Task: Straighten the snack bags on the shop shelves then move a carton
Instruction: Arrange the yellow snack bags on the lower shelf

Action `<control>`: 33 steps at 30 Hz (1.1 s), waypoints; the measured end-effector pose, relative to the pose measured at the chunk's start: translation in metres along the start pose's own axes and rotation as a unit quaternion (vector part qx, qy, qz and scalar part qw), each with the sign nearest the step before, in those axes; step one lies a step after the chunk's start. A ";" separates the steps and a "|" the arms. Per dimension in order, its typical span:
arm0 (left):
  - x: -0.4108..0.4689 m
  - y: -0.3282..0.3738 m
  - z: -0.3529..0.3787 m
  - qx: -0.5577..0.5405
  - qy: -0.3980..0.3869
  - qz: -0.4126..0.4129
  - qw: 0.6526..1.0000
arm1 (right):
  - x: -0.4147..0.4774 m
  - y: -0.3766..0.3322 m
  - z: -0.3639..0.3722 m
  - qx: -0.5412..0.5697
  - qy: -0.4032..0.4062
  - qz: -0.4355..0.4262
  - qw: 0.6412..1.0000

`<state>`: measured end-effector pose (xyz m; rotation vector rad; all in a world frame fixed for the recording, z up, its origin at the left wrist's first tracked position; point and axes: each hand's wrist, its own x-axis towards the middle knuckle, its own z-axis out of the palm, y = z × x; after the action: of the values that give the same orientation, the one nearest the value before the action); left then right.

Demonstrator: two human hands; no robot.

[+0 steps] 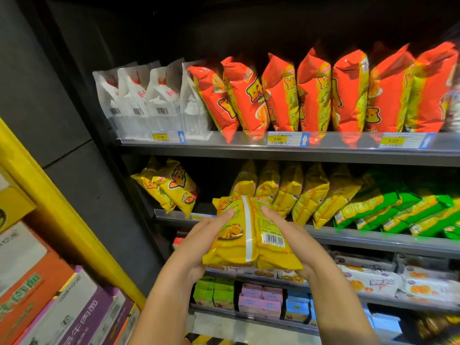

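A yellow snack bag is held back side up in front of the middle shelf, its white seam and barcode facing me. My left hand grips its left edge and my right hand grips its right edge. Behind it a row of yellow bags leans on the middle shelf, with a gap to their left. Two more yellow bags slump at the shelf's left end. Cartons lie stacked at the lower left.
Orange bags and white bags fill the top shelf. Green bags lie at the right of the middle shelf. Small boxes and biscuit packs sit on lower shelves. A yellow post slants at left.
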<state>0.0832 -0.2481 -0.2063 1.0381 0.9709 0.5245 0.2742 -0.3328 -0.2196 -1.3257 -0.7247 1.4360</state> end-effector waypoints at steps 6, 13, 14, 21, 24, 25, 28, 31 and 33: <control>-0.001 -0.003 0.002 0.006 0.022 -0.001 1.000 | 0.000 -0.001 0.005 0.002 0.031 -0.008 0.999; -0.006 -0.006 0.006 0.048 0.011 0.087 0.995 | 0.006 0.008 0.015 0.181 -0.002 0.011 0.984; -0.006 -0.007 0.005 0.059 0.036 0.103 0.992 | 0.009 0.011 0.014 0.184 0.004 0.004 0.983; -0.004 -0.010 0.006 0.145 0.086 0.182 0.969 | 0.019 0.025 0.021 0.066 0.098 -0.098 0.988; -0.007 -0.010 0.018 0.171 0.043 0.161 0.971 | 0.016 0.021 0.033 -0.013 0.116 -0.149 0.982; -0.008 -0.010 0.019 0.169 0.035 0.145 0.974 | 0.015 0.020 0.035 -0.041 0.111 -0.159 0.980; -0.012 -0.007 0.021 0.178 0.024 0.144 0.973 | 0.012 0.014 0.038 -0.074 0.074 -0.171 0.980; -0.007 -0.012 0.014 0.151 0.051 0.155 0.975 | 0.011 0.013 0.035 -0.095 0.065 -0.152 0.982; -0.005 -0.013 0.011 0.133 0.083 0.149 0.976 | 0.010 0.012 0.033 -0.102 0.066 -0.164 0.979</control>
<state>0.0892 -0.2627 -0.2146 1.4102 1.0575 0.7530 0.2403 -0.3207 -0.2273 -1.3690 -0.9718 1.0227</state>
